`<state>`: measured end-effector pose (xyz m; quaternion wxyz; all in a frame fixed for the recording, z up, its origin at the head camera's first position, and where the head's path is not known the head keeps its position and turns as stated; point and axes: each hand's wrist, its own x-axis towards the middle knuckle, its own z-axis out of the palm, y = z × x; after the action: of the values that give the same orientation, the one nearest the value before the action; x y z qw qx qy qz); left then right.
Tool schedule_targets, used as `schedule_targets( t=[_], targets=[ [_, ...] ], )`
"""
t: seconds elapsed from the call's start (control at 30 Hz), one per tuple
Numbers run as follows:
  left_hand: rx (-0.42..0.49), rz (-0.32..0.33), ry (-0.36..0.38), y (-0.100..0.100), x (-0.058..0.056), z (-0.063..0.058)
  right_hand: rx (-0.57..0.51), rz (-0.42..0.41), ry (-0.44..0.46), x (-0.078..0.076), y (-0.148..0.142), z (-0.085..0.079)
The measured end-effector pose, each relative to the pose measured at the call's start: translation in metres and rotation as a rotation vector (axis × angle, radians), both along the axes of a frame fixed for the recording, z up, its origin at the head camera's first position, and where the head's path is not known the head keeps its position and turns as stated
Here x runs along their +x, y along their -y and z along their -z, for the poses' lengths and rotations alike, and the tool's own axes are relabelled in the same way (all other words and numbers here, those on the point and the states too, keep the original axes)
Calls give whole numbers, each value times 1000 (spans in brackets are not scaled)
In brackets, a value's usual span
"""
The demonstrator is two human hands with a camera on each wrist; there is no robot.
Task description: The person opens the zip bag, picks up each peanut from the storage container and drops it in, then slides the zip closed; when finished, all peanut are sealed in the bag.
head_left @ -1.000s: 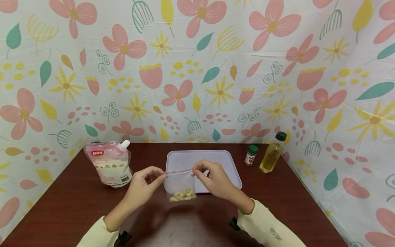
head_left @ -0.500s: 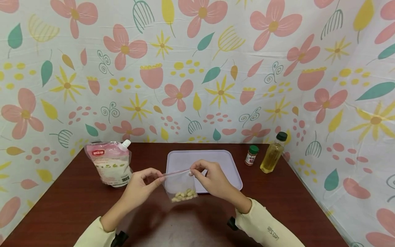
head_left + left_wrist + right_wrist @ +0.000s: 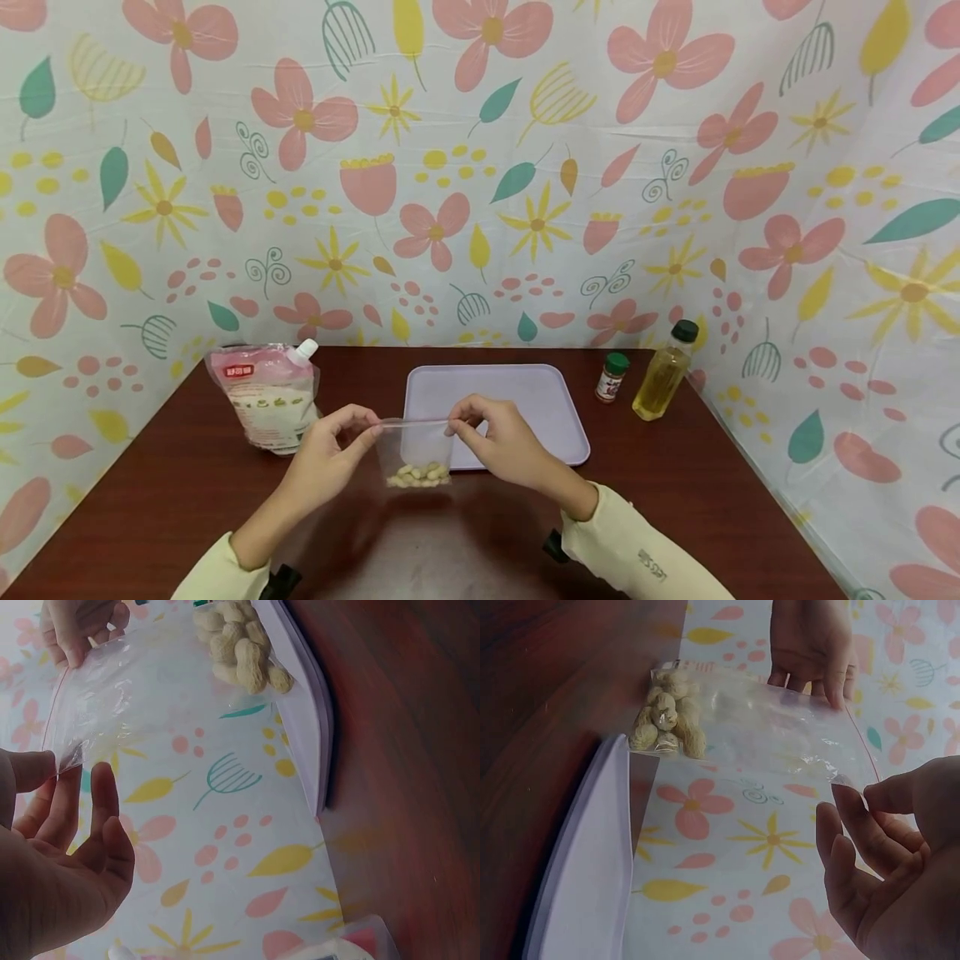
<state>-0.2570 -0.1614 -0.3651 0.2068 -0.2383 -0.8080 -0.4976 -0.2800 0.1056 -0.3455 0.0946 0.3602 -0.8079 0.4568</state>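
A clear zip bag (image 3: pixel 414 446) with a red line along its top hangs between my two hands, over the near left edge of the lilac tray (image 3: pixel 525 400). Unshelled peanuts (image 3: pixel 244 649) lie gathered at the bag's bottom. My left hand (image 3: pixel 330 450) pinches the top left corner between thumb and fingers. The top right corner is pinched by my right hand (image 3: pixel 498 437) in the same way. In the right wrist view the bag's plastic (image 3: pixel 772 727) stretches between both hands, its top edge nearly straight.
A pink and white spouted pouch (image 3: pixel 266 400) stands at the left on the dark wooden table (image 3: pixel 150 517). At the back right are a small green-capped spice jar (image 3: pixel 611 377) and a bottle of yellow oil (image 3: pixel 662 371). A flowered cloth (image 3: pixel 480 167) hangs behind.
Both hands have moved a little to the left with the bag. Its top edge, tilted half a second ago, is now about level.
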Motion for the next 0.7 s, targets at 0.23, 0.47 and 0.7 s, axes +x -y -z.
schedule_targets(
  t=[0.23,0.47,0.7],
  targets=[
    [23,20,16,11,4,1,34,-48,-12,3,9,3],
    [22,96,40,23,9,3,81,-73,-2,6,17,6],
    [10,166,63,37,14,6,119,-91,-7,5,25,9]
  ],
)
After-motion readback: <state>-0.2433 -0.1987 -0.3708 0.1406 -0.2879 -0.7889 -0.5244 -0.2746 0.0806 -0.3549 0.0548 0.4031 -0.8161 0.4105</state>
